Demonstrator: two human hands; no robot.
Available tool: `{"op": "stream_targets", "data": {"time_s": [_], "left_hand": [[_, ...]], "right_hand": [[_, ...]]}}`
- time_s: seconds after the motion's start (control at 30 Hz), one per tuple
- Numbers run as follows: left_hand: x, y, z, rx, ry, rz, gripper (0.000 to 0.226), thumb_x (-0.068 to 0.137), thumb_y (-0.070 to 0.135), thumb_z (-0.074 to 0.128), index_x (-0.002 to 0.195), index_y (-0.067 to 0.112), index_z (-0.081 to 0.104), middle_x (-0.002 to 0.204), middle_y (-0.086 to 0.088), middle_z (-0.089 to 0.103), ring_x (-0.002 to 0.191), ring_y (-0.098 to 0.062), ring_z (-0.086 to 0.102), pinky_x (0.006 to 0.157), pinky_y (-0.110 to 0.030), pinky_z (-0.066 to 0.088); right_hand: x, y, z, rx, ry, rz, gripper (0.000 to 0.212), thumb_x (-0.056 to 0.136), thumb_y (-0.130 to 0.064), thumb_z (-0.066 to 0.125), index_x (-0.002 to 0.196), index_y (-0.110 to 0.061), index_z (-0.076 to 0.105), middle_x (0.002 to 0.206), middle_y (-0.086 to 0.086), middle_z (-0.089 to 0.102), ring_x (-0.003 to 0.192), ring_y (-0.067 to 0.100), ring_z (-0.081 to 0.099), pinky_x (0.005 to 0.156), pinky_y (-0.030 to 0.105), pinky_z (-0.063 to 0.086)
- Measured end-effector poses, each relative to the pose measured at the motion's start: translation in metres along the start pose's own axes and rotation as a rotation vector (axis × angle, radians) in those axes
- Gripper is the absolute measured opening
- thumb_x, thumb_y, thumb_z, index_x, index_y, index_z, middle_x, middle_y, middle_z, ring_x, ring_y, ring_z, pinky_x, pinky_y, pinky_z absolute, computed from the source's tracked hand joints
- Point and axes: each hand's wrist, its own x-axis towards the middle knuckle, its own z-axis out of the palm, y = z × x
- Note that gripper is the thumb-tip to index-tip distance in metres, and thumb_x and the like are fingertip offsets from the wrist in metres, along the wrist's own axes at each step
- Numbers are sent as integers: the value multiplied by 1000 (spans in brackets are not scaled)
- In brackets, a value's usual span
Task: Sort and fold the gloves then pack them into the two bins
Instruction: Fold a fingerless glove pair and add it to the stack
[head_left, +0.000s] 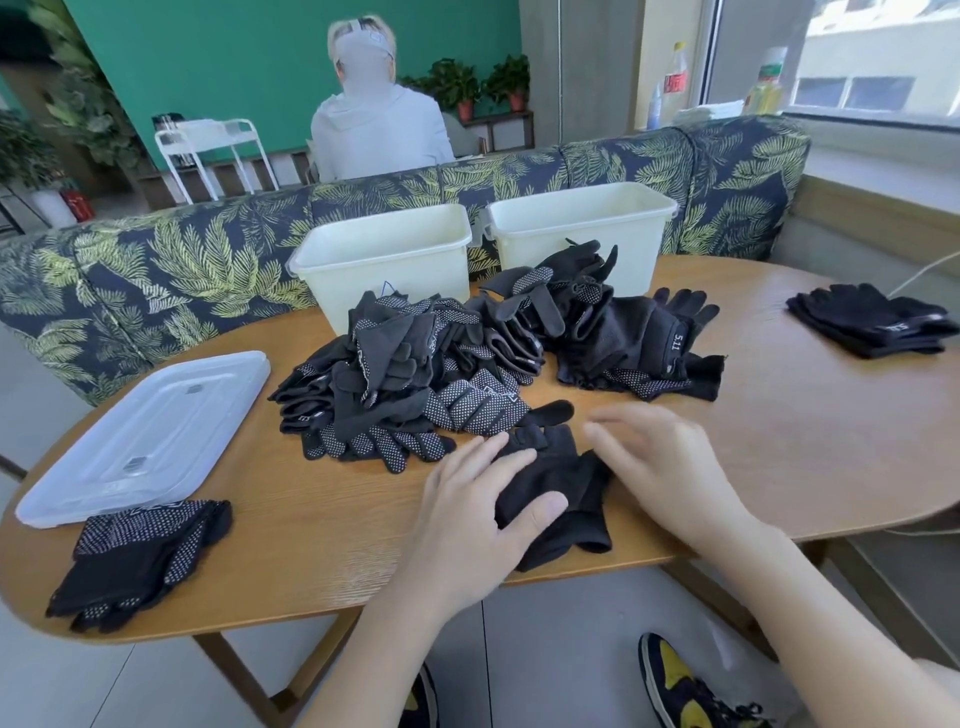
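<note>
A white "5.11" is printed on the cuff of a black glove (675, 340) just in front of the right bin (582, 228).

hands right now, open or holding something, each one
Left hand: open, fingers flat, pressing the black glove on the table.
Right hand: open, blurred, at the glove's right edge, gripping nothing.

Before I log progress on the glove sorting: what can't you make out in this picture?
Head view only:
- Two bins: floors hidden by their near walls and the glove pile.
- Right hand: motion-blurred, grip unclear.
- Glove under left hand: partly covered.
- Pile count: gloves overlap.
</note>
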Motion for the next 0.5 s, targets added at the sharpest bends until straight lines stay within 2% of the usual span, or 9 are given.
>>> {"op": "stream_targets", "data": {"time_s": [0.1,0.17,0.3,0.37,0.4,0.5], "left_hand": [[12,-1,9,-135,233,81,53,92,69,50,127,34,70,143,18,56,144,-4,36,120,-44,30],[26,-1,15,-182,308,134,43,94,59,56,119,28,75,132,15,64,137,-8,47,114,-47,38],[51,-2,22,-250,327,145,39,95,55,57,113,26,77,123,13,68,129,-9,54,109,-46,43],[56,-2,23,-287,318,113,40,95,57,56,113,27,76,122,15,67,128,-8,55,109,-43,44],[58,-2,24,-295,324,106,41,95,57,55,113,27,76,122,16,67,128,-8,55,109,-42,44],[56,-4,24,-298,370,108,39,95,53,57,113,24,77,120,20,66,125,-6,56,110,-34,43]], "right_hand": [[21,4,-13,70,202,102,16,98,-27,65,106,-21,77,101,-12,73,91,0,63,86,22,47],[36,13,-19,45,259,179,14,98,-25,62,105,-22,75,102,-7,70,95,9,65,85,26,47],[58,27,-18,66,241,325,19,96,-29,60,108,-26,74,120,0,61,106,17,57,98,34,45],[63,27,-16,76,220,351,19,97,-30,61,109,-27,74,112,-1,63,103,17,57,102,39,46],[64,27,-16,92,207,373,19,97,-31,60,110,-28,74,103,-2,66,98,15,59,98,39,47],[64,30,-16,223,175,439,17,96,-32,60,104,-33,75,74,-9,66,70,3,55,72,27,48]]}}
